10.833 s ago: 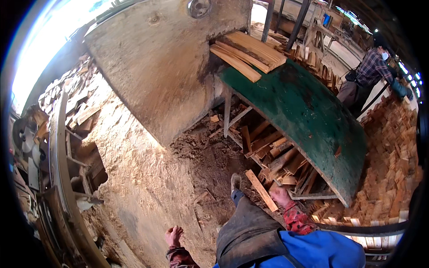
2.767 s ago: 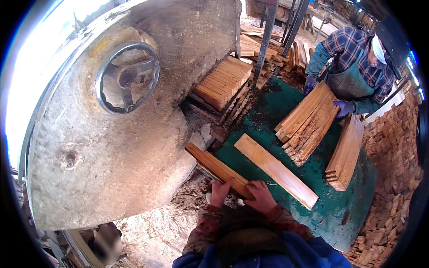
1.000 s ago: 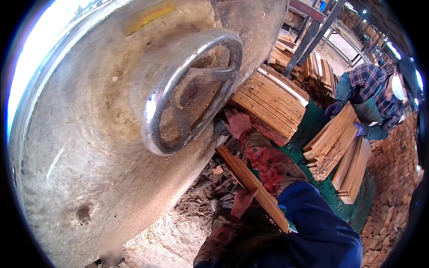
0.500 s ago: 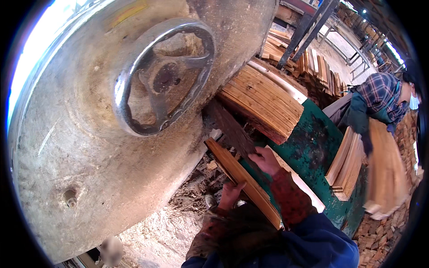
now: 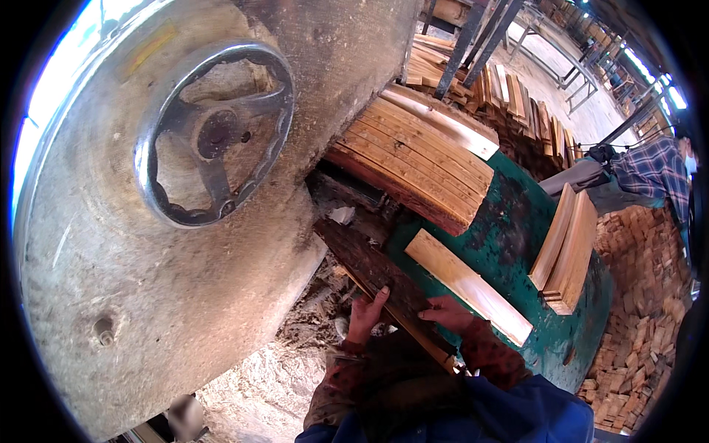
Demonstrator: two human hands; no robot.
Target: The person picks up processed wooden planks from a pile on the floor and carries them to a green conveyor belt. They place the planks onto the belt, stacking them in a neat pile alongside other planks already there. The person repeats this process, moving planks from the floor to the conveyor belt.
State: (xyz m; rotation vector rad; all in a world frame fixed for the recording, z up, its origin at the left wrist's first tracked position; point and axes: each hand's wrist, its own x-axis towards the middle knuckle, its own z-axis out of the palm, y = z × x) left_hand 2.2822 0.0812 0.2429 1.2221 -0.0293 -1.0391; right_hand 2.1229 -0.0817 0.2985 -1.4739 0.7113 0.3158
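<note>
A dark, bark-faced wooden board (image 5: 377, 267) lies slanting in front of me, over a lighter board whose edge shows along its lower left side. My left hand (image 5: 366, 316) is closed round the lower left edge of these boards, thumb on top. My right hand (image 5: 447, 314) is closed on the dark board's opposite edge, fingers partly hidden. Just beyond my right hand, a single pale board (image 5: 467, 285) rests on the green table (image 5: 517, 221). A thick block of boards (image 5: 413, 164) sits farther up, beside the machine.
A large worn machine cover (image 5: 221, 295) with a metal handwheel (image 5: 216, 140) fills the left. Several boards stand stacked (image 5: 567, 251) at the table's right. A co-worker (image 5: 653, 173) is at the far right, above a heap of wood pieces (image 5: 635, 295). Sawdust (image 5: 258, 395) covers the floor below.
The dark board has come back from beside the machine onto the boards in my left hand. The pale board is now uncovered. The co-worker has moved right, away from the table. The view has shifted.
</note>
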